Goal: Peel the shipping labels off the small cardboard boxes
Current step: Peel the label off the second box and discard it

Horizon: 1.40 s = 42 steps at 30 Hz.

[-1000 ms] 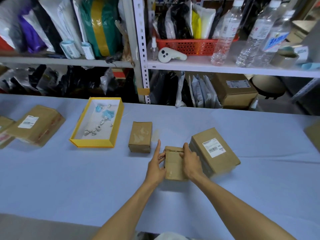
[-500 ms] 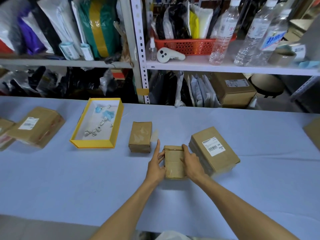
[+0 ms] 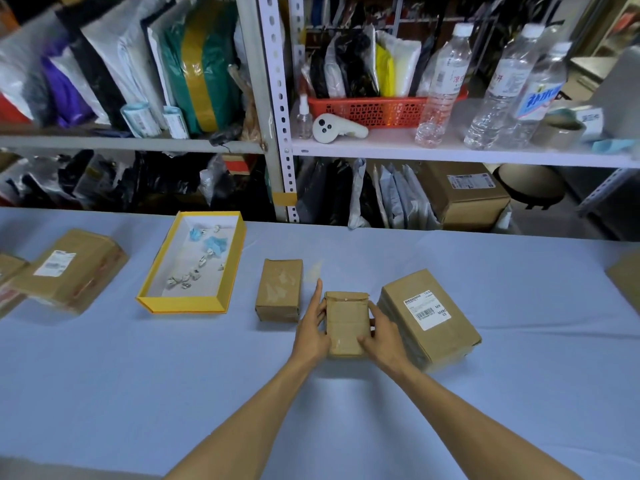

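Note:
A small brown cardboard box [image 3: 346, 320] lies on the blue table between my hands, its top bare of any label. My left hand [image 3: 313, 327] holds its left side with the index finger pointing straight forward. My right hand [image 3: 382, 336] grips its right side, thumb over the near top edge. Right beside it sits a bigger box [image 3: 429, 317] with a white shipping label [image 3: 425, 310] on top. A second small bare box [image 3: 280, 289] stands to the left.
A yellow tray [image 3: 194, 303] holding crumpled label scraps sits at the left. Further left lies a labelled box [image 3: 69, 268], with another box edge [image 3: 7, 271] beside it. Shelves with bags, bottles and an orange basket [image 3: 367, 110] rise behind the table.
Both hands and the small box stay in nearly the same place. My right thumb has slid down towards the box's near edge.

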{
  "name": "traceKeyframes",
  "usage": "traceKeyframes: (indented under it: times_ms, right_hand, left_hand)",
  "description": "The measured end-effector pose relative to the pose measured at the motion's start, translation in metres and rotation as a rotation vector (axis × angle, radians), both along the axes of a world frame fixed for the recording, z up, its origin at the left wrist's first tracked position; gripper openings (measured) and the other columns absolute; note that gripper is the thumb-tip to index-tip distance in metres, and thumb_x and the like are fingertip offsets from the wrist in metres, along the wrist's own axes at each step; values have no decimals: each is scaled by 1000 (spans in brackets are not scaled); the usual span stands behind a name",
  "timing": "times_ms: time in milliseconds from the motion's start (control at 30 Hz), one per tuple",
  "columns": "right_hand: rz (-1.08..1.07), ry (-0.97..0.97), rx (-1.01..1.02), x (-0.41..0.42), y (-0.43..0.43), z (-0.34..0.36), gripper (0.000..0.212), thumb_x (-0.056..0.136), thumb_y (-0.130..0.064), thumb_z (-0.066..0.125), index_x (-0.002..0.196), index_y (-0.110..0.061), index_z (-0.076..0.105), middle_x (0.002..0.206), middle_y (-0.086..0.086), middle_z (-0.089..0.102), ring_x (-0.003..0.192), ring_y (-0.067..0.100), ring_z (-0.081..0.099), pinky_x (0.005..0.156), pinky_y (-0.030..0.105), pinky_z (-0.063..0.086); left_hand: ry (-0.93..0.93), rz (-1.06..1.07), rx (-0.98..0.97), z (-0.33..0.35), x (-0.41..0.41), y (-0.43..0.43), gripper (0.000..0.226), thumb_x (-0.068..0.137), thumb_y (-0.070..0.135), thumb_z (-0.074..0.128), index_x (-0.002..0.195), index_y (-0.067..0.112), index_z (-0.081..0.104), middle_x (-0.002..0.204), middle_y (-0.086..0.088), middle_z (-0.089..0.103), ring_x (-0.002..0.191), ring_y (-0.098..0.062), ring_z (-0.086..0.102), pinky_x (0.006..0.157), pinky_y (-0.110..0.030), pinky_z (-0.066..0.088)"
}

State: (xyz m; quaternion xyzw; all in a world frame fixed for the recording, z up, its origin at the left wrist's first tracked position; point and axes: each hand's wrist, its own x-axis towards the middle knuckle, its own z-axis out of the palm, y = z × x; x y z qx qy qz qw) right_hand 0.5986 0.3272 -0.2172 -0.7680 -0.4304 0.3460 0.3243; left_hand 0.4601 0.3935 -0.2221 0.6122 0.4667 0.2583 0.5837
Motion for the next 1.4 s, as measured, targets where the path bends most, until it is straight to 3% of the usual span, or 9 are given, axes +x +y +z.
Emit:
traceKeyframes:
  times_ms: [100, 200, 300, 433, 567, 700, 900, 1100, 1400]
  right_hand:
    - [41, 92, 67, 5, 12, -1, 75, 79, 2, 58, 135, -42, 34, 112, -19, 60, 99, 5, 63, 84, 30, 57]
    - [15, 81, 8, 11, 24, -5, 62, 90, -15, 60, 140, -38, 32, 111, -21, 58, 97, -4, 60, 87, 21, 53]
    - [70, -107, 39, 11, 33, 2, 30, 103, -18, 38, 98, -45, 51, 89, -23, 57, 77, -13, 57, 66, 4, 46]
    - [-9, -65, 70, 11, 38, -10, 53, 103, -36, 37, 62, -26, 70, 69, -13, 68, 80, 6, 63, 89, 36, 52]
    - [160, -249, -54, 15, 37, 7, 22, 99, -23, 47, 108, -15, 65, 83, -16, 59, 88, 13, 56, 88, 30, 47]
    - [93, -189, -112, 24, 45, 24, 52, 84, -12, 62, 133, -10, 45, 117, 8, 61, 108, 26, 57, 90, 37, 48]
    - [-63, -130, 66, 19, 52, 42, 70, 87, -18, 65, 148, -11, 30, 134, 12, 52, 122, 30, 53, 102, 42, 45]
    - [-159, 38, 180, 15, 39, 48, 45, 86, -10, 67, 129, -12, 53, 95, 1, 63, 81, 16, 63, 75, 26, 52]
    - [-159, 226, 200, 11, 25, 45, 21, 85, -15, 70, 106, -17, 65, 94, 1, 70, 89, 17, 67, 78, 26, 55]
  left_hand:
    - [-37, 17, -30, 3, 12, 25, 83, 90, -14, 50, 146, 32, 10, 119, 24, 45, 100, 21, 53, 84, -5, 46]
    - [79, -64, -17, 3, 21, 43, 93, 85, -17, 53, 143, 40, 8, 126, 19, 43, 119, -1, 49, 96, -15, 45]
    - [174, -136, -43, -2, 25, 51, 99, 80, -19, 52, 148, 39, 9, 131, 14, 39, 123, -6, 43, 103, -27, 44]
    - [234, -184, -10, -7, 24, 61, 98, 77, -21, 52, 150, 32, 15, 131, 9, 38, 121, -10, 43, 102, -30, 45]
    - [302, -99, 134, 5, 31, 63, 84, 74, -20, 46, 141, 32, 41, 125, -1, 43, 118, -20, 49, 96, -33, 48]
    - [301, -19, 275, 29, 33, 67, 50, 74, -11, 61, 110, 23, 64, 112, 1, 48, 101, -10, 48, 76, -3, 37]
    - [156, 49, 237, 56, 34, 60, 29, 75, -6, 65, 82, 22, 58, 84, 1, 67, 73, -10, 63, 69, -22, 52]
    - [51, 112, 130, 64, 29, 42, 35, 75, -14, 61, 79, 20, 55, 79, 0, 63, 72, -12, 63, 61, -24, 51]
    - [-143, 103, -152, 57, 27, 23, 28, 82, -13, 57, 92, 13, 55, 82, -6, 66, 75, -14, 63, 71, -25, 51]
